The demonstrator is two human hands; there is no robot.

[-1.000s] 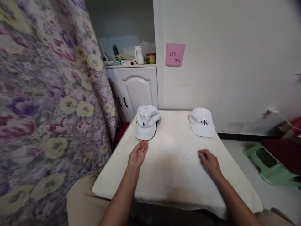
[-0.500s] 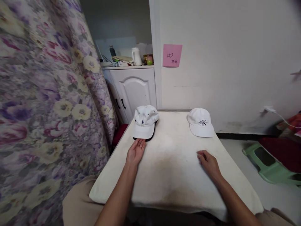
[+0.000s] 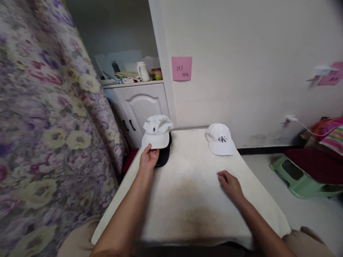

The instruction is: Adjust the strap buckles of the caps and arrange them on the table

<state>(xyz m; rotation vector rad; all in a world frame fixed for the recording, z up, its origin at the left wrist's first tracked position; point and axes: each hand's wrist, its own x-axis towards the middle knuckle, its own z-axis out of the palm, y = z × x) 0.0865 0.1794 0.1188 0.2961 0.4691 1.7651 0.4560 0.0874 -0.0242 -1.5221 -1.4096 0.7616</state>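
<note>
My left hand [image 3: 149, 157] grips the brim of a white baseball cap [image 3: 157, 130] with a small dark emblem, thumb on top and fingers beneath. That cap is tipped up above a black cap [image 3: 164, 155], most of which it hides. At the right rear of the table lies another white baseball cap [image 3: 220, 139], with dark letters on its front. My right hand [image 3: 230, 184] hovers over or rests on the table in front of this cap, apart from it. Its fingers are curled together, and no object shows in them.
The table [image 3: 184, 214] has a stained cream cloth and stands against the wall. A floral curtain [image 3: 48, 142] hangs close on the left. Behind are a white cabinet [image 3: 143, 103] and a white jug [image 3: 143, 71]. A green stool [image 3: 302, 178] stands on the right.
My left hand has closed on the brim of the emblem cap and raised it, so more of the black cap shows. The right hand stays about where it was. The view has shifted rightward.
</note>
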